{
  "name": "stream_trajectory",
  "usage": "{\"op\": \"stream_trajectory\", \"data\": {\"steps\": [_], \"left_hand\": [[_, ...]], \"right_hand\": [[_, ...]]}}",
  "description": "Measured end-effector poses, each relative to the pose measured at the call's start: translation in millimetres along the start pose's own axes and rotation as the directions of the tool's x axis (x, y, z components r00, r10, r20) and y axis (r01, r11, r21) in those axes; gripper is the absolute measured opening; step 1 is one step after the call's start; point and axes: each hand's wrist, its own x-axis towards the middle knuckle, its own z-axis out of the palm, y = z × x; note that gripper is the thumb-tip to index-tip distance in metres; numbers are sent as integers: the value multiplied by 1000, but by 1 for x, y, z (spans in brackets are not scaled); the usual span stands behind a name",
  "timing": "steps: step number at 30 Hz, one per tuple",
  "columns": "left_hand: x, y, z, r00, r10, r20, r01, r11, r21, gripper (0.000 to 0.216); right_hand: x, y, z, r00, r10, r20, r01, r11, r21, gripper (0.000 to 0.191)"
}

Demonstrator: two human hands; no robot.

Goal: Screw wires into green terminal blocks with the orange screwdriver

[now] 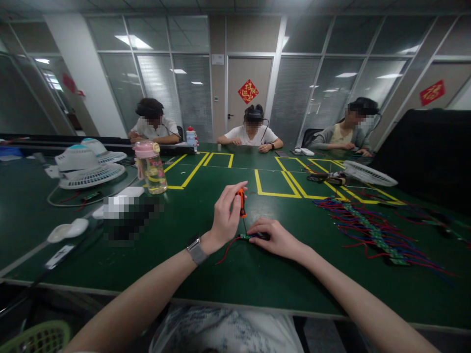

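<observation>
My left hand (225,215) is closed around the orange and black handle of a screwdriver (242,203), which stands nearly upright. Its thin shaft reaches down to a small green circuit board (243,237) on the table. A red wire (225,251) trails from the board toward me. My right hand (274,236) rests low on the table at the board's right end, with its fingers closed on a small black part (261,236) joined to the board. The fingers partly hide that part, so its kind does not show.
A row of wired circuit boards (371,230) lies to the right, near a white fan grille (370,173). Left stand a pink-lidded bottle (151,169), white fan parts (90,166) and a white case (69,229). Yellow tape (277,194) marks the green table (206,279). Three people sit opposite.
</observation>
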Motion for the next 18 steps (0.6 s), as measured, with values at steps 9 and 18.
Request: {"op": "stream_trajectory", "data": {"steps": [9, 18], "left_hand": [[1, 1, 1, 996, 63, -64, -56, 993, 102, 24], [0, 4, -1, 999, 41, -5, -40, 997, 67, 29]], "right_hand": [[-1, 2, 0, 1000, -6, -3, 6, 1000, -3, 16], [-1, 1, 0, 1000, -5, 1, 5, 1000, 2, 16]]}}
